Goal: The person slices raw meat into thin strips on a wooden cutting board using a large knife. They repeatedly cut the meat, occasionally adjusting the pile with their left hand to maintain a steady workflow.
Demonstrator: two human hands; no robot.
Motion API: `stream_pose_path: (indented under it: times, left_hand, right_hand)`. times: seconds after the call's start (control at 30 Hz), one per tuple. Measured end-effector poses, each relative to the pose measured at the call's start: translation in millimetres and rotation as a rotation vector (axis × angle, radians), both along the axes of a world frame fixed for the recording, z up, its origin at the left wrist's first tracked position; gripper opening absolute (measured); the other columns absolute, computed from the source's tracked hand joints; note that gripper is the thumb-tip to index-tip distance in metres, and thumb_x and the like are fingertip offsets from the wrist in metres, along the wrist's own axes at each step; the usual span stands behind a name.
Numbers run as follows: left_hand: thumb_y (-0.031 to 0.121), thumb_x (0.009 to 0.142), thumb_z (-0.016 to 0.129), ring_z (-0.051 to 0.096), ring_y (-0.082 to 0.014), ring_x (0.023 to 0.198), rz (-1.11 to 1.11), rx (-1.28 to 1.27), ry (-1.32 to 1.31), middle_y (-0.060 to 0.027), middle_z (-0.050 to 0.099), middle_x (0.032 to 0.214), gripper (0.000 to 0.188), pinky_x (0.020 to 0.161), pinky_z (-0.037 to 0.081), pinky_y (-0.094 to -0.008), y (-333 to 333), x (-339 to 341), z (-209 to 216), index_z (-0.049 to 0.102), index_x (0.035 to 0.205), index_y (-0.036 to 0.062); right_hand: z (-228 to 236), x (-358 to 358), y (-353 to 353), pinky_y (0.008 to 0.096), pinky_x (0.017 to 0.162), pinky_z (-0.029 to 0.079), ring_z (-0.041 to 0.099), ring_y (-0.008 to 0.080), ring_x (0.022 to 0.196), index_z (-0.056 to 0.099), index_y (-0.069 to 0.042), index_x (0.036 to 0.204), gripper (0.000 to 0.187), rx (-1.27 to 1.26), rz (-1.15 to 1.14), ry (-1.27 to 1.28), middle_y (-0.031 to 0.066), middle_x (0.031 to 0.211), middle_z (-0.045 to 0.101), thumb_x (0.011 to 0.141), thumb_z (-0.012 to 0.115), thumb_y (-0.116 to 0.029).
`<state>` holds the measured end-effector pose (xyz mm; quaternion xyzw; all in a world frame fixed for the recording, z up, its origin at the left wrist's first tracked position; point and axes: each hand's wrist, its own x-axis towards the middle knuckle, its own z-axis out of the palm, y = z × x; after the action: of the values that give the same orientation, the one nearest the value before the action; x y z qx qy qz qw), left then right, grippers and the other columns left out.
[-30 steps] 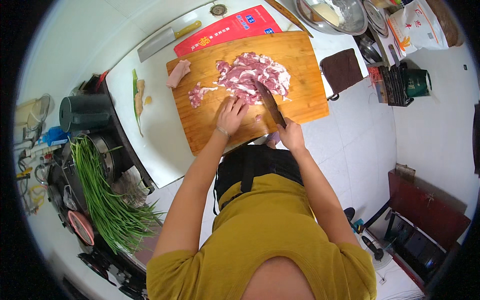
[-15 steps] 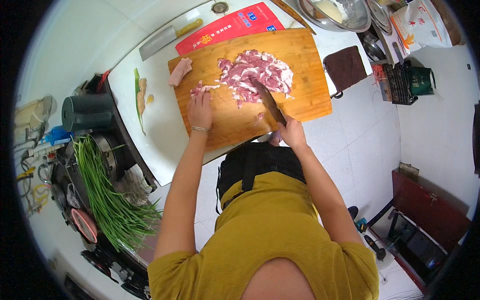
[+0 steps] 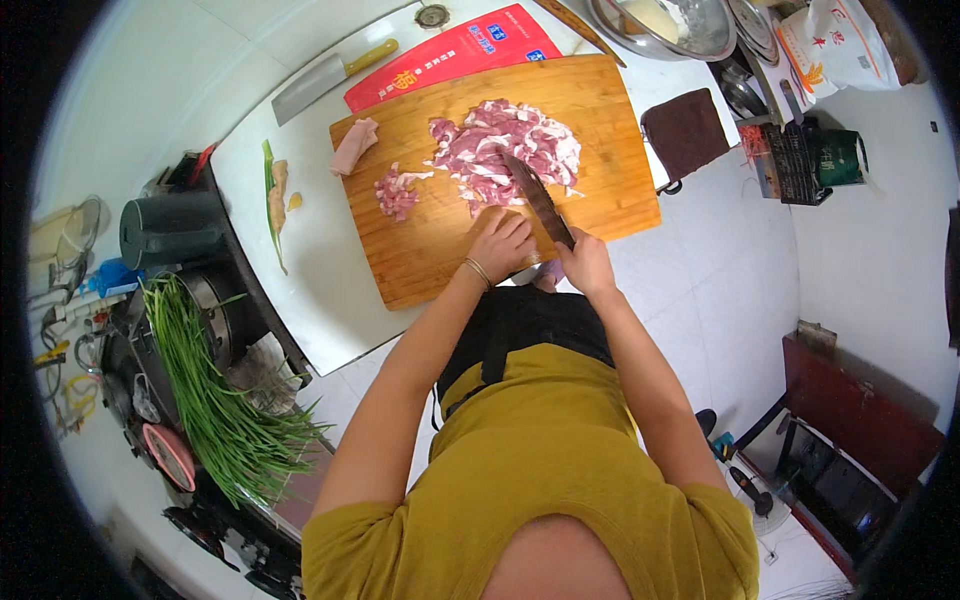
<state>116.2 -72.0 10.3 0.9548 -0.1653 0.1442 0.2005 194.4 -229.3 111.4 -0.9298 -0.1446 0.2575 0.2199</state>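
Note:
My right hand (image 3: 587,266) grips the handle of a dark-bladed kitchen knife (image 3: 540,198). The blade points away to the left, its tip at a pile of sliced raw meat (image 3: 510,150) on the wooden cutting board (image 3: 600,110). Close to the board's near edge, left of the knife, is my left hand (image 3: 503,243), fingers bent and together; whatever may be under them is hidden. A smaller heap of cut meat (image 3: 398,190) lies on the left of the board. Behind it, a pale pink chunk of meat (image 3: 354,147) rests at the board's edge.
Beyond the board lie a cleaver (image 3: 320,85) and a red printed sheet (image 3: 450,55). Ginger (image 3: 278,185) and a green onion (image 3: 268,200) are on the white table. A metal bowl (image 3: 690,35) stands at the far right, a brown cloth (image 3: 685,130) nearer. Long green chives (image 3: 220,400) lie left.
My left hand has left the small meat heap and moved right and nearer to me, covering where a small meat scrap lay. My right hand and the knife stay almost in place.

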Motion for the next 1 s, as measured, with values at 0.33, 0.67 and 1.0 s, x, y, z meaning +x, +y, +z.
stream_pose_path:
  times: [0.33,0.67,1.0]
  left_hand:
    - [0.016,0.079,0.054,0.053,-0.0251,0.1,0.567,0.369,-0.02,-0.0085,0.056,0.096,0.01,0.084,0.041,-0.0413,135,-24,-3,0.057,0.084,0.0084]
    - [0.013,0.075,0.062,0.052,-0.0279,0.097,0.413,0.013,0.285,-0.0107,0.055,0.101,0.027,0.083,0.044,-0.0401,97,23,29,0.057,0.1,0.0077]
    - [0.015,0.079,0.059,0.056,-0.0291,0.089,0.37,0.007,0.112,-0.0089,0.057,0.089,0.015,0.076,0.047,-0.0402,64,25,-2,0.061,0.092,0.0088]
  right_hand:
    - [0,0,-6,0.0467,0.072,0.049,0.06,0.0423,0.08,0.059,0.003,0.096,0.025,-0.016,-0.029,0.04,0.0285,0.081,0.061,0.08,0.062,-0.017]
    - [-2,-2,-7,0.0459,0.073,0.05,0.062,0.0406,0.079,0.06,0.001,0.098,0.026,-0.02,-0.014,0.071,0.0263,0.078,0.062,0.082,0.06,-0.019]
    - [-8,-10,-12,0.0484,0.073,0.05,0.061,0.0421,0.082,0.061,-0.003,0.098,0.024,-0.069,0.018,0.066,0.026,0.084,0.062,0.082,0.061,-0.021]
